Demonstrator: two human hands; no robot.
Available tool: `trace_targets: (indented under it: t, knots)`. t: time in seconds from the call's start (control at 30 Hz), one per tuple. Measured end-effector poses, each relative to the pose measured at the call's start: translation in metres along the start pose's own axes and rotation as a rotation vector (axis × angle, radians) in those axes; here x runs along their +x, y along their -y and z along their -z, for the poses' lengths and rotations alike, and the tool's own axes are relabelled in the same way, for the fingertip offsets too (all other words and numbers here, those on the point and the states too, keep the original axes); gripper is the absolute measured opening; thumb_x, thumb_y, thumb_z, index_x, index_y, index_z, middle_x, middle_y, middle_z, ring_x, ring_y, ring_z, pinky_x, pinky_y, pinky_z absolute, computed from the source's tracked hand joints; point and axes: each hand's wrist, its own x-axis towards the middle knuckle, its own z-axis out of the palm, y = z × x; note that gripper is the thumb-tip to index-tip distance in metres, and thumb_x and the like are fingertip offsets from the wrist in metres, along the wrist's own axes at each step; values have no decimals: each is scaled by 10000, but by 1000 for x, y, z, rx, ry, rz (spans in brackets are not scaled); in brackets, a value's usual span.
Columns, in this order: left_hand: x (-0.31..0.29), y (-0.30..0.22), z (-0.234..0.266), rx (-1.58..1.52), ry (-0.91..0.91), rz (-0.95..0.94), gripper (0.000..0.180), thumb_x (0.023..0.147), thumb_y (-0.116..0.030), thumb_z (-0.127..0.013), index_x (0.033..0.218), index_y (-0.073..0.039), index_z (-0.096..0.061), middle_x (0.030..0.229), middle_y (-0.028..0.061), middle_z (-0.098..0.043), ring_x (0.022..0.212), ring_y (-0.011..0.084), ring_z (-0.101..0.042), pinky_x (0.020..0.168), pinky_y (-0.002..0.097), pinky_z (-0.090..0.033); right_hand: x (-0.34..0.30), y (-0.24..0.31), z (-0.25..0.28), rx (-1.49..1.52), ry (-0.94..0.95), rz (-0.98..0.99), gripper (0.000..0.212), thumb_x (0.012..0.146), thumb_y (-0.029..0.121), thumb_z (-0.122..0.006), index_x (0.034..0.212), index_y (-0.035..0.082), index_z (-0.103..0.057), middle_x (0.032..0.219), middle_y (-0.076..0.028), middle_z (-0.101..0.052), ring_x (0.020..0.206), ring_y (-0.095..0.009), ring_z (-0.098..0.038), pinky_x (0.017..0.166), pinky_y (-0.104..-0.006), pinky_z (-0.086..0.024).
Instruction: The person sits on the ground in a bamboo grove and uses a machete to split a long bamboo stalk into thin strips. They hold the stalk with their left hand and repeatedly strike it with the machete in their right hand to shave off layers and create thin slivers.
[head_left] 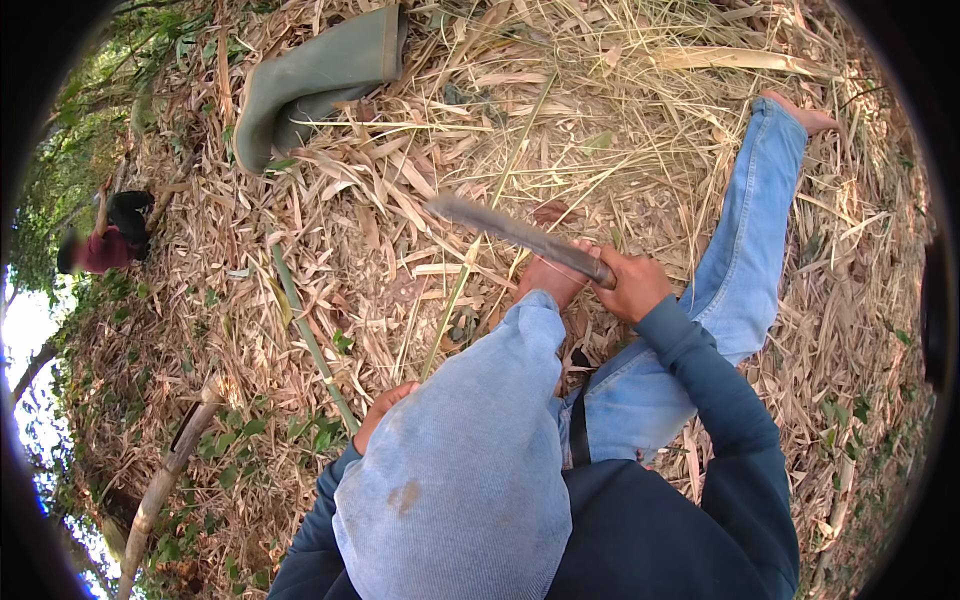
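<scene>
My right hand point(636, 284) is wrapped round the handle of a machete point(520, 235), just above my bare left foot point(550, 280). Its dark blade points up and to the left over the leaf litter. A long thin green-yellow strip point(484, 238) passes under the blade and runs down toward my bent left knee. Beside that knee is my left hand point(382, 411), its fingers mostly hidden by the jeans, so I cannot make out what it holds. A green bamboo-like stick point(308, 335) lies close to the left hand.
A pair of green rubber boots point(315, 75) lies at the upper left. Pale thin strips point(640, 130) are scattered at the top. Another person point(110, 235) is at the far left. A cut pole point(165, 480) leans at the lower left. Dry leaves cover the ground.
</scene>
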Motion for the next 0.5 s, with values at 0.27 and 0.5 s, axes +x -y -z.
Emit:
trace_targets:
  t: [0.27,0.5]
  knots:
    - [-3,-3,-8,18,-65,90,411,932,-259,-524,1334,-197,-465,1454,46,-451,1306,262,-467,1040,456,-428,13,-13,13,-3,-20,-80,259,762,267,-704,950,136,-583,710,-149,-665,663,-378,-658,595,-510,-515]
    - [-5,-5,-5,52,-150,28,392,951,-193,-470,1343,-197,-468,1410,60,-513,1251,287,-524,1017,451,-443,45,-51,17,-72,18,-170,237,798,281,-673,950,125,-581,740,-179,-662,721,-405,-652,679,-516,-518]
